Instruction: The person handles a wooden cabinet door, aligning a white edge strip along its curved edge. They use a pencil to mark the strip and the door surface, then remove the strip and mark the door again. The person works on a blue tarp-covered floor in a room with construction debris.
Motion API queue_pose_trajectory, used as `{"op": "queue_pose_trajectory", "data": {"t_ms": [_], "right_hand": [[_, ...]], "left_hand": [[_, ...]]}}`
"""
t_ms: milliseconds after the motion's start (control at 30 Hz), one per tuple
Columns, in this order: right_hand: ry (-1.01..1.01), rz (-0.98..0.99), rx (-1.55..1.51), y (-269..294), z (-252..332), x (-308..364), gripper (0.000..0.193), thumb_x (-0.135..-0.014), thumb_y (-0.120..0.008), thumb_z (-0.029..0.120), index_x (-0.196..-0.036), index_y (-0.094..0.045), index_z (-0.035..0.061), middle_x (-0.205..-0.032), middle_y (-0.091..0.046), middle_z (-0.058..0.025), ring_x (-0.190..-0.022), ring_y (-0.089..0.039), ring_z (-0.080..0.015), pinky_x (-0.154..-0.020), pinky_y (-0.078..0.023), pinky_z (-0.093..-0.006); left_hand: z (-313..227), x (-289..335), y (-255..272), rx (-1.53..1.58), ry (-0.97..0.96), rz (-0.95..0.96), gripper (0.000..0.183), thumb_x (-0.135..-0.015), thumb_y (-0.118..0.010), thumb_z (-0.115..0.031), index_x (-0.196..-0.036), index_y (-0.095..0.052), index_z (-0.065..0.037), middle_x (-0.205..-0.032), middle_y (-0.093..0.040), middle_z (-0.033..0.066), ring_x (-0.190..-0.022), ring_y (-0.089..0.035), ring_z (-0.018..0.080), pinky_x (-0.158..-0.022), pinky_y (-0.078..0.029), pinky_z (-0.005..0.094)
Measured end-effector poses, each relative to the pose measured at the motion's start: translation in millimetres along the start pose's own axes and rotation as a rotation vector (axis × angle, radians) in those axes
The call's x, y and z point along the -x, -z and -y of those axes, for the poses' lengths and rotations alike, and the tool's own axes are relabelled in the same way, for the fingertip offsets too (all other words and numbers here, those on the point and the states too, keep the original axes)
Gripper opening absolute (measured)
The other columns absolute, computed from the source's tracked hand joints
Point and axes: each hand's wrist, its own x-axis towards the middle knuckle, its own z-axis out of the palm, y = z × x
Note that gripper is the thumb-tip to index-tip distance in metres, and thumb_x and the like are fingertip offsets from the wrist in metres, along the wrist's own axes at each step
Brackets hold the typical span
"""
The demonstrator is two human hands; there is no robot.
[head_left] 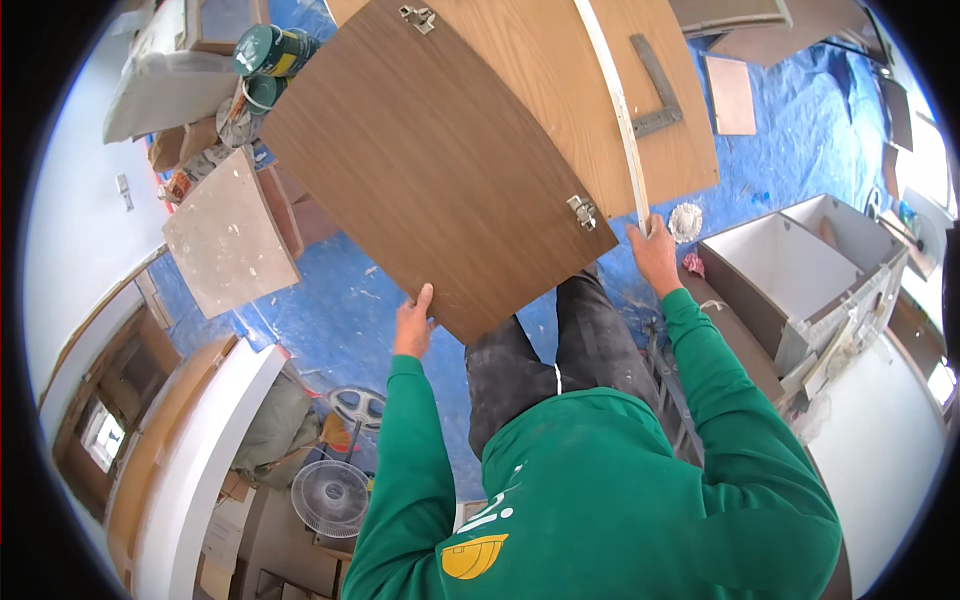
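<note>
A dark brown cabinet door [420, 160] lies tilted across the lighter wooden board [690, 150], its near corner reaching toward my legs. Along one edge sit two metal hinges, one near [583, 212] and one far [417, 18]. At the door's lower left edge is my left hand [413, 322], closed on it with the thumb on top and the fingers partly hidden. My right hand [655, 258] pinches the near end of a long, narrow white strip [612, 85], which runs away over the light board. Right of the strip lies a metal carpenter's square [662, 95].
Blue sheeting [350, 275] covers the floor. At the right stands an open cabinet carcass [790, 250]; a round whitish object [685, 222] lies nearby. Leftward are a dusty panel [230, 235] and green paint cans [270, 52]. A fan [332, 497] stands at lower left.
</note>
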Motion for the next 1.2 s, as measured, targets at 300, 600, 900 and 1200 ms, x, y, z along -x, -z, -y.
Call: {"op": "queue_pose_trajectory", "data": {"t_ms": [300,600,900,1200], "right_hand": [[-0.196,-0.042,-0.482,-66,9,55,0.043,-0.096,-0.087,0.033,-0.105,-0.069,-0.0044,-0.093,-0.077,-0.0189,-0.091,-0.075,-0.0296,-0.085,-0.057,-0.0463],[-0.144,-0.159,-0.241,-18,56,26,0.048,-0.090,-0.090,0.035,-0.108,-0.072,-0.0057,-0.106,-0.080,-0.0297,-0.102,-0.078,-0.0465,-0.091,-0.059,-0.0517],[-0.037,-0.108,-0.090,22,61,-34,0.052,-0.093,-0.087,0.039,-0.111,-0.071,-0.0061,-0.107,-0.078,-0.0349,-0.106,-0.075,-0.0530,-0.091,-0.058,-0.0574],[-0.034,-0.220,-0.335,43,35,14,0.036,-0.105,-0.076,0.027,-0.119,-0.068,-0.0049,-0.103,-0.078,-0.0324,-0.102,-0.076,-0.0518,-0.087,-0.057,-0.0565]], "left_hand": [[-37,0,-16,0.085,0.031,0.064,0.084,-0.106,-0.081,-0.053,-0.161,-0.052,0.004,-0.153,-0.067,0.0170,-0.135,-0.069,0.0313,-0.108,-0.060,0.0513],[-35,15,-42,0.188,0.018,0.118,0.087,-0.106,-0.079,-0.057,-0.165,-0.049,0.000,-0.165,-0.058,0.0163,-0.153,-0.053,0.0355,-0.121,-0.045,0.0629],[-45,14,-90,0.182,0.092,0.171,0.095,-0.105,-0.078,-0.062,-0.167,-0.043,0.001,-0.167,-0.055,0.0185,-0.152,-0.054,0.0375,-0.120,-0.048,0.0662],[-48,15,-116,-0.042,0.077,0.147,0.098,-0.108,-0.069,-0.068,-0.161,-0.044,0.010,-0.152,-0.063,0.0280,-0.130,-0.072,0.0392,-0.112,-0.061,0.0583]]}}
